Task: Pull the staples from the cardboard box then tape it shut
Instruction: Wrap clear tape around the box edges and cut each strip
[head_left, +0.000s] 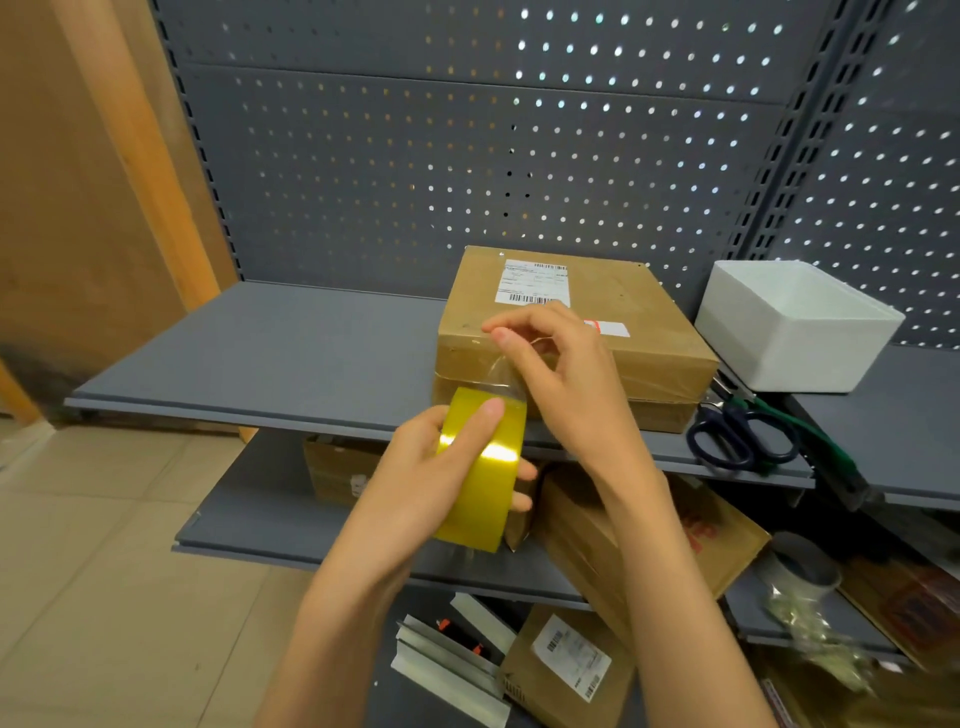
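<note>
The left hand (441, 467) grips a yellow tape roll (480, 467) just before the cardboard box (571, 338) on the shelf (260, 353). The right hand (561, 364) fingers pinch the clear tape end (506, 374). The box's white barcode label (535, 283) is too small to read.

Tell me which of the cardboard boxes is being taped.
The cardboard box on the upper shelf, beside the white foam box; both hands work the tape there. The others sit lower, untouched.
</note>
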